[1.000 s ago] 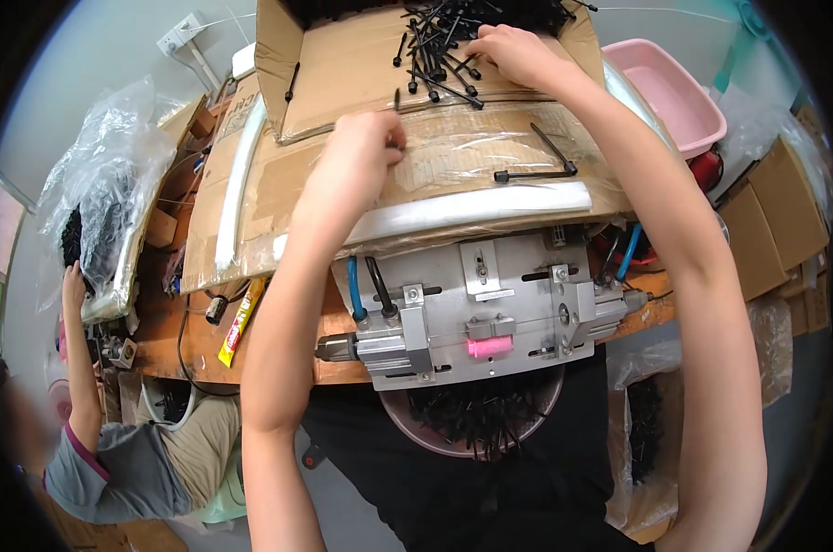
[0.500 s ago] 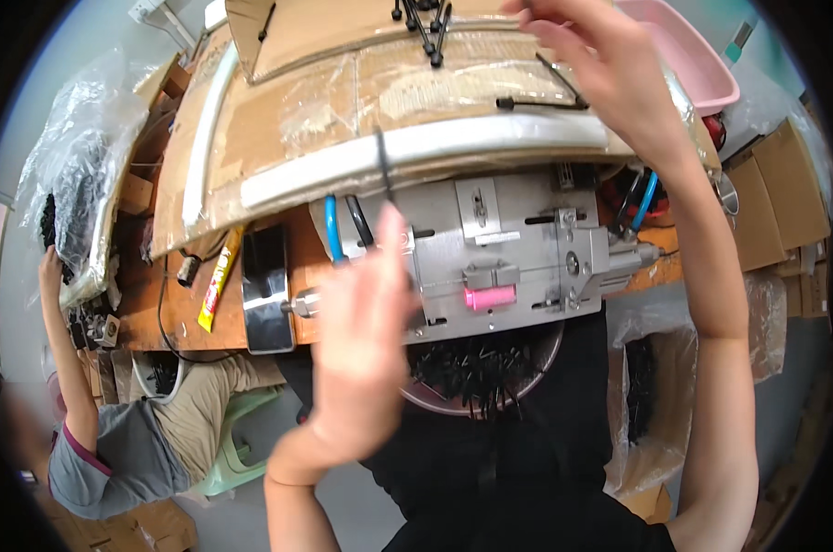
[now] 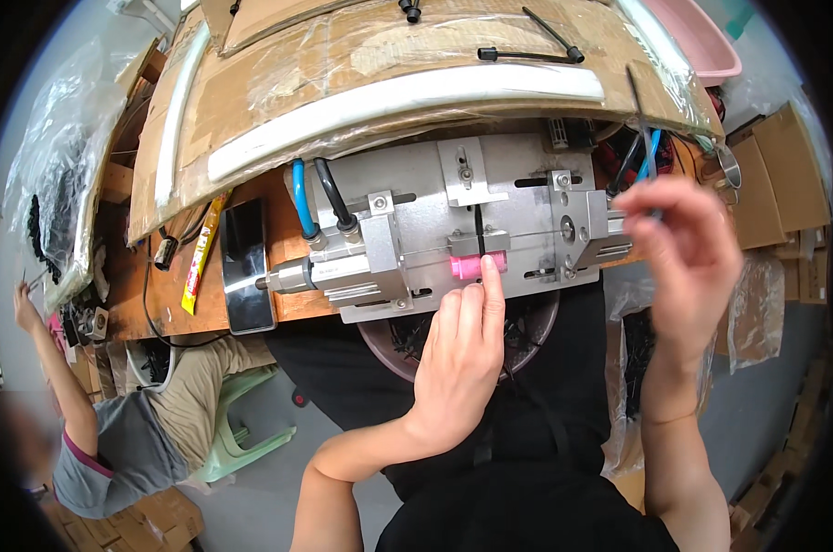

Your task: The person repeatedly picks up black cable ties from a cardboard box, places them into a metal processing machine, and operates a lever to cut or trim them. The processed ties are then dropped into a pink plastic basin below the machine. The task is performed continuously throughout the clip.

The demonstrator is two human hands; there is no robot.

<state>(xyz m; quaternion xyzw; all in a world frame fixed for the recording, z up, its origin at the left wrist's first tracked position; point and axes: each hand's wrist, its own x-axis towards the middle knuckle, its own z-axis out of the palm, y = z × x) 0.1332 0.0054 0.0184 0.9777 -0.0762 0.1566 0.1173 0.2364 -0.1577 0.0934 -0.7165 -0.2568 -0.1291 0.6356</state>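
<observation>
My left hand [image 3: 460,354] reaches over the near edge of a metal clamping fixture [image 3: 416,221]. Its index finger is stretched out, with the tip on a pink block [image 3: 467,267], while the other fingers bend beside it. A thin black rod [image 3: 480,225] lies in the fixture between a silver bracket and the pink block, its near end at that fingertip. To the right of the fixture my right hand [image 3: 688,258], slightly blurred, pinches another black rod [image 3: 644,120] that points up and away. My left thumb is hidden.
Beyond the fixture, a cardboard sheet [image 3: 278,101] carries several black rods with knobbed ends [image 3: 531,55]. A phone [image 3: 248,262] and yellow packet [image 3: 205,253] lie left. Below is a tub of black pieces [image 3: 379,345]. A co-worker [image 3: 126,432] sits at left; a pink bin [image 3: 692,41] stands back right.
My left hand has moved right and down onto the pink block, and the rod it held now lies in the fixture. My right hand has come back from the cardboard with a rod.
</observation>
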